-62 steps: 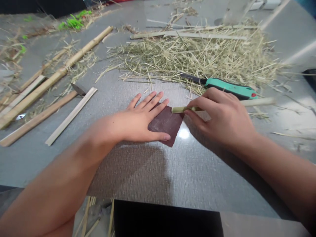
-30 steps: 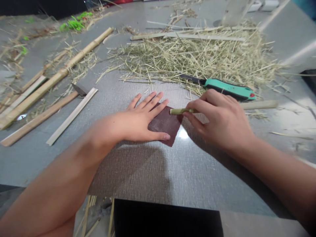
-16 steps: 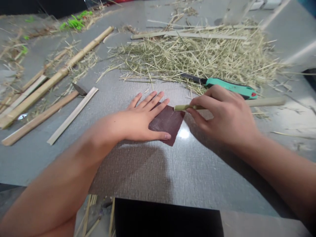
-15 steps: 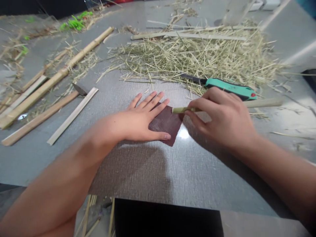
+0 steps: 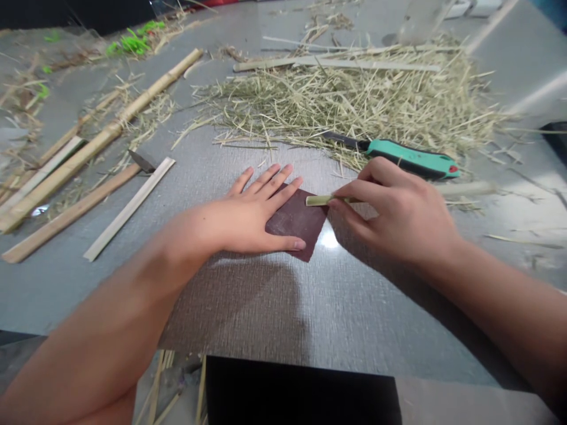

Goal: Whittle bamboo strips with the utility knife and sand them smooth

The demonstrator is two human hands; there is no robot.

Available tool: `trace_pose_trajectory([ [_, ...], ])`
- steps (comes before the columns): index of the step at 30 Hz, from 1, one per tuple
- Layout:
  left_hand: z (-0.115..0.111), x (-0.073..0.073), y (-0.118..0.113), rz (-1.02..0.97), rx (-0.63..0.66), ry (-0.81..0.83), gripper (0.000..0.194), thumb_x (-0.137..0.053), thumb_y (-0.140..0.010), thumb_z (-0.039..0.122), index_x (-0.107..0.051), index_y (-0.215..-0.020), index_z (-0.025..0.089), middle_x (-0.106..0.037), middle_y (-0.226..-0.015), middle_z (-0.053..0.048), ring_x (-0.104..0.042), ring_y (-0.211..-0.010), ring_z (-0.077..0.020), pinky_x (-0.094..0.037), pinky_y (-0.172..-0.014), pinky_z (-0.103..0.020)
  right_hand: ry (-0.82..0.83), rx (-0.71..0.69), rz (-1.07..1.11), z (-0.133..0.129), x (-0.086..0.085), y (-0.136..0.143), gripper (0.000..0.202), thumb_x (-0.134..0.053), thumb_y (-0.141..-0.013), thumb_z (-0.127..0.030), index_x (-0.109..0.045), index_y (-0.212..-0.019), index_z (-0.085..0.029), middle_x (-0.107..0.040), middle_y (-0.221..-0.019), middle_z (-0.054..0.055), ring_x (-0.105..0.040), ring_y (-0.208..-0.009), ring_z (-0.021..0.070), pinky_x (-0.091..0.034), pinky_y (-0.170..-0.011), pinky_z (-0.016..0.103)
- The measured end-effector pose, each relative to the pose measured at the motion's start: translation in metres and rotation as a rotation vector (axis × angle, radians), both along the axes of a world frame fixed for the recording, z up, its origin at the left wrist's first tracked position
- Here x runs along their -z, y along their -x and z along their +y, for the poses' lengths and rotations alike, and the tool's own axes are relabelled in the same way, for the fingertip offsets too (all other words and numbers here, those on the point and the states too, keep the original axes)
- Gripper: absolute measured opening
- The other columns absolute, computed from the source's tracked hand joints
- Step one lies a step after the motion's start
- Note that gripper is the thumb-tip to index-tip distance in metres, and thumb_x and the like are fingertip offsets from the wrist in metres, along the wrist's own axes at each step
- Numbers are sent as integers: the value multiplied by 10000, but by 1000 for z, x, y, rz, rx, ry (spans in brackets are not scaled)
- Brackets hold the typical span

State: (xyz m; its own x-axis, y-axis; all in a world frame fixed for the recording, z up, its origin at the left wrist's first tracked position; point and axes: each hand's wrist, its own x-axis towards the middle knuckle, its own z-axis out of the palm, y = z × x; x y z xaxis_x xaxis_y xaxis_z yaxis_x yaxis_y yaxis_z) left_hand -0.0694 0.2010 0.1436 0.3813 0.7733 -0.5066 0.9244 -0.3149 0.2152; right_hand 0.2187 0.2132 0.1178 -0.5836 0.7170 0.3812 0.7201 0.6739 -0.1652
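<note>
A dark brown sheet of sandpaper [image 5: 295, 221] lies flat on the table [image 5: 257, 313]. My left hand [image 5: 259, 212] rests on it with fingers spread, thumb near its lower edge. Between the thumb and fingers of my right hand [image 5: 390, 206] is a pale green bamboo strip [image 5: 318, 200], its near end over the sandpaper's upper right part. The strip's other end comes out behind that hand to the right. Just beyond my right hand lies a knife [image 5: 410, 158] with a teal and black handle, its dark blade pointing left.
Behind the sandpaper spreads a heap of bamboo shavings [image 5: 354, 100] with a long pale strip [image 5: 367, 63] on top. To the left lie a bamboo pole [image 5: 106, 136], a wooden-handled blade [image 5: 75, 212] and a split strip [image 5: 130, 209]. Bright green bits [image 5: 134, 42] lie at the back left.
The bamboo strip in my right hand has shifted slightly left and turned, so a paler, hollow-looking face shows at its end. My left hand and the sandpaper stay in place.
</note>
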Motion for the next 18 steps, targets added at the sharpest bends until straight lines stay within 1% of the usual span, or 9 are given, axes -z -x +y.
trace_pose_trajectory([
  [4,1,0,1,-9,12,3,1392,-559,-1010,1024,38,-2012,265,266,-2032,13,255,-1917,-318,180,-1531,-605,-23,-60,-33,-2,0,0,385,-626,-1196,-446,-920,-1101,-217,-696,-1025,93,-577,-837,188,-396,-737,369],
  [9,1,-2,1,2,0,3,1380,-570,-1012,1015,33,-2013,283,271,-2032,28,264,-1914,-315,193,-1528,-595,19,32,-24,-3,-2,0,421,-606,-1193,-473,-917,-1082,-211,-730,-1073,121,-644,-919,212,-383,-736,372],
  [12,0,0,1,-18,3,3,1386,-580,-1007,1021,16,-2015,279,252,-2040,7,244,-1919,-335,182,-1529,-608,15,23,-61,-5,-3,1,477,-560,-1206,-486,-926,-1067,-213,-729,-1018,103,-577,-809,175,-310,-681,365],
  [14,0,1,2,-34,5,-4,1381,-583,-1009,1019,9,-2016,283,240,-2044,-1,233,-1921,-347,182,-1528,-619,-19,41,-62,-5,-4,1,515,-543,-1209,-503,-925,-1021,-213,-730,-1012,95,-538,-762,158,-260,-648,365],
  [16,0,2,2,-36,5,-13,1373,-586,-1014,1014,7,-2016,287,242,-2044,-2,234,-1921,-349,183,-1526,-624,-64,72,-46,-4,-4,1,487,-566,-1195,-479,-916,-999,-204,-740,-1060,111,-569,-807,172,-276,-657,359],
  [18,0,2,3,-29,3,-14,1376,-586,-1014,1014,10,-2016,284,242,-2043,-4,238,-1920,-342,181,-1527,-622,-63,59,-38,-2,-5,0,419,-605,-1173,-444,-904,-1010,-199,-743,-1073,123,-603,-858,194,-311,-688,355],
])
